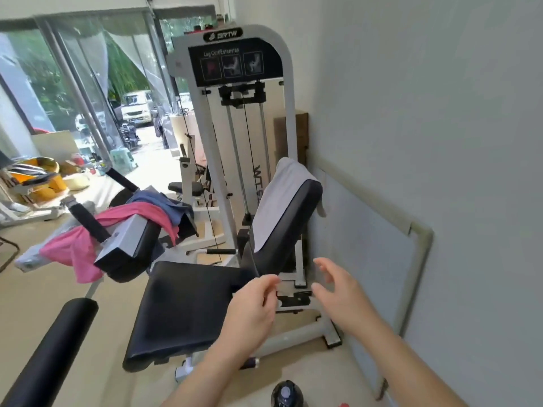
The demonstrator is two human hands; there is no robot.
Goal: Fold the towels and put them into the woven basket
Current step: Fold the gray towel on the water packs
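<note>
The pale towel [280, 198] is hanging over the backrest [293, 221] of the leg machine [235, 63], and a pink towel [79, 254] and a blue towel [164, 201] are lying across the padded arm [129, 245] to my left; I am not seeing the basket. I am holding my hands out toward the pale one, left hand [252, 312] loosely curled, right hand [338, 292] spread, both empty, ready to lift it off

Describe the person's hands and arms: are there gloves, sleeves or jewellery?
Both are bare. The left hand and right hand wear no gloves, and no rings show. The left forearm and right forearm carry no sleeve, watch or bracelet as far as the frame shows.
</note>
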